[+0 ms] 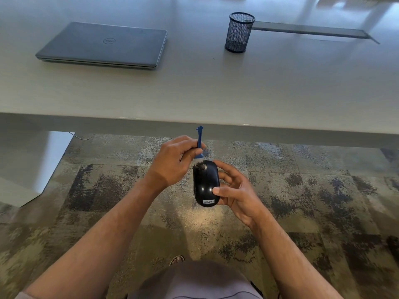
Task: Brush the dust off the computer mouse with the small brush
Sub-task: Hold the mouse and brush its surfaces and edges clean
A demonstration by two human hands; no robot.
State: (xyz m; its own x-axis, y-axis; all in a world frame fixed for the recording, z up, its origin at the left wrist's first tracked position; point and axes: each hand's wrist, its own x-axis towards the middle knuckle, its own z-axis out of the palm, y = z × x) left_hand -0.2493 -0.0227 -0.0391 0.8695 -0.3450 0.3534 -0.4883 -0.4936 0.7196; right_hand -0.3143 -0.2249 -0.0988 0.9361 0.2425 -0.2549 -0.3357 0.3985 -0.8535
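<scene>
Two raised hands [172,160] [233,186], brush [199,143] over mouse [206,184]

The black mouse [206,184] bears a "Lenovo" label; the closed laptop [103,45] shows a Dell logo.

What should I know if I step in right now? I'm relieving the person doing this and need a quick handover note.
Left hand: pinches the small blue brush by its handle, bristles down on the front end of the mouse, near the scroll wheel.
Right hand: holds the black mouse in the air below the table edge, above the carpet, thumb on its back.
On the table: a closed laptop and a mesh pen cup, both untouched.
Done: brush and mouse are in hand, brushing is under way at the front.
Left: brush the rest of the mouse; how much dust remains is too small to tell.
</scene>
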